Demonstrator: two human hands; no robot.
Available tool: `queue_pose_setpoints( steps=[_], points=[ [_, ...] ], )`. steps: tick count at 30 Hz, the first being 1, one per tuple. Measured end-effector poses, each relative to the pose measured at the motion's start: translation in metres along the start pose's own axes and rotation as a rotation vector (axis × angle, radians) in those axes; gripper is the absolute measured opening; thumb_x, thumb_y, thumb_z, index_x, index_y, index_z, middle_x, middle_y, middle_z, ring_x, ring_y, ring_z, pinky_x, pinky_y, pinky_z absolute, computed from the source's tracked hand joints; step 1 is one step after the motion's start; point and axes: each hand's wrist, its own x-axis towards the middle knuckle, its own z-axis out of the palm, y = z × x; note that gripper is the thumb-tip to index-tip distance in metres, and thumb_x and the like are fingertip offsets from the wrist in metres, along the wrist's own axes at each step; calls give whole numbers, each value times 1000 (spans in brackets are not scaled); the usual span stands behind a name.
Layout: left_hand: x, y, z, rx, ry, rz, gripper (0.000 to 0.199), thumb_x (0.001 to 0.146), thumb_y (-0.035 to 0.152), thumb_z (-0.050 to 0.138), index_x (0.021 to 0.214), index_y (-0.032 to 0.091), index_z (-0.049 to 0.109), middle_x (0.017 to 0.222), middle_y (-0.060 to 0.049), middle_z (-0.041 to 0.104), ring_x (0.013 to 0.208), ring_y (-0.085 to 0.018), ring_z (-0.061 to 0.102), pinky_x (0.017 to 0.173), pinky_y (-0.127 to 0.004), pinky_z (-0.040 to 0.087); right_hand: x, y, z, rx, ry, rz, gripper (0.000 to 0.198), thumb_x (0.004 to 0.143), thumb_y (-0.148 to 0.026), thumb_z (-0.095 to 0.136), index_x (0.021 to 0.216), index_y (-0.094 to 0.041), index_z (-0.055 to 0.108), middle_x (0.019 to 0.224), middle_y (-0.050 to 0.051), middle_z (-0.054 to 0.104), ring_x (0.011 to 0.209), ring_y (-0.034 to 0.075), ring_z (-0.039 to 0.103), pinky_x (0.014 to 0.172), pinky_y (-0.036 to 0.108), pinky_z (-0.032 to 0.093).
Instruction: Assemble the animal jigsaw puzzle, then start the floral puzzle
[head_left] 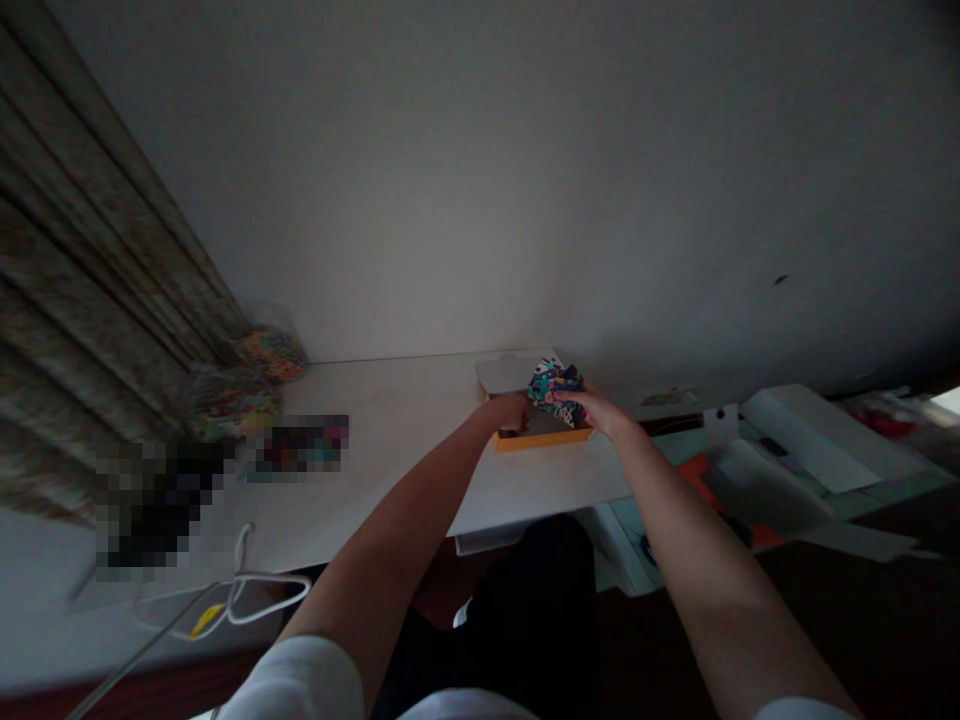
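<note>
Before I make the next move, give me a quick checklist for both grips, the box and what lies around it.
1. Right grip on the patterned bundle: ok, fingers are on it.
2. Left grip holding something: cannot tell, its fingers are at the box's left end and hard to make out.
3. Yellow box open on top: ok.
4. Box well inside the right edge of the white table: not ok, its right end sits close to that edge.
5. Box contents: cannot tell, grips and bundle hide part of the inside.
6. White cord away from the box: ok, far to the left.
</note>
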Motion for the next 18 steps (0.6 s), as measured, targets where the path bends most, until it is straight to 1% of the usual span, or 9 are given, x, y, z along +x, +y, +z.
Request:
queue_pose_setpoints(
  steps=[1,2,5,7,9,11,13,15,18],
  points=[
    [-6,-2,-4,-33,14,-10,12,76,14,78,87,15,74,84,-8,77,79,-22,73,71,-28,57,-1,0,0,8,0,2,45,61,-27,88,103,-26,72,101,6,81,90,25,76,75,33,62],
    [-14,-5,-8,-63,34,-20,14,80,15,73,94,16,74,88,-7,78,80,-20,73,72,-26,56,-1,0,0,17,-3,4,46,60,-27,89,103,-26,72,100,6,81,90,25,76,75,33,62],
    [-46,-25,-15,-219,173,-70,29,93,17,58,121,19,65,106,-8,79,88,-15,74,78,-25,57,-2,0,0,42,-11,-5,50,58,-29,90,104,-26,71,100,5,81,93,26,77,77,34,62],
    [-73,-47,-17,-523,386,-172,32,91,17,59,123,19,62,109,-9,78,86,-15,75,81,-27,57,-2,-1,3,55,-27,-27,53,57,-31,91,105,-26,70,102,6,80,97,26,76,81,34,61],
    [-101,-72,-18,-637,500,-305,30,90,17,60,120,19,62,104,-9,79,84,-16,75,85,-30,57,-2,-5,10,55,-51,-47,55,56,-33,91,106,-25,69,105,7,80,103,27,75,87,35,61],
    [-127,-98,-20,-622,541,-426,28,89,19,62,116,19,64,101,-8,80,84,-16,75,89,-32,56,-2,-11,24,49,-83,-57,56,56,-35,91,106,-25,68,108,7,79,108,29,73,92,36,59],
    [-151,-119,-23,-543,529,-507,28,89,23,62,117,19,66,100,-7,80,85,-18,75,90,-32,55,-2,-18,45,54,-134,-63,56,56,-34,92,106,-26,67,110,7,79,112,29,72,95,37,58],
    [-171,-134,-25,-409,499,-546,29,90,26,62,118,20,68,101,-7,79,89,-19,74,91,-33,54,-2,-24,72,69,-216,-69,57,56,-33,91,107,-26,68,111,6,78,113,29,71,97,37,57],
    [-191,-148,-25,-140,470,-567,30,92,30,61,118,19,70,115,-10,76,107,-25,69,100,-37,49,-1,-25,119,65,-356,-60,54,57,-34,91,106,-23,69,108,7,79,108,29,72,95,38,57]
  ],
)
